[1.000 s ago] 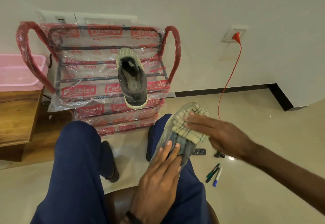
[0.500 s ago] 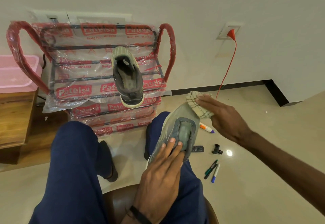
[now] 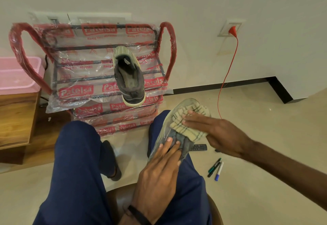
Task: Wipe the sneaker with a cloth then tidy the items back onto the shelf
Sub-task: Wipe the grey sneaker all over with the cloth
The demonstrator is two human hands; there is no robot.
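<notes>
A grey sneaker (image 3: pixel 163 134) lies sole-up on my right thigh, toe pointing away. My left hand (image 3: pixel 159 173) grips its heel end, fingers over the dark sole patch. My right hand (image 3: pixel 217 134) presses a cream cloth with dark stripes (image 3: pixel 185 120) flat onto the front half of the sole. The matching grey sneaker (image 3: pixel 129 78) rests on the top tier of the plastic-wrapped metal shoe shelf (image 3: pixel 77 94) in front of my knees.
On the floor to my right lie a black remote (image 3: pixel 199 147) and three markers (image 3: pixel 215 169). A red cable (image 3: pixel 228 72) hangs from a wall socket. A pink basket (image 3: pixel 17 76) sits on a wooden cabinet (image 3: pixel 16 118) at left.
My right hand slid the cloth from the sneaker's toe tip back over the front of the sole, covering the marker and small black part on the floor. The left hand kept its hold.
</notes>
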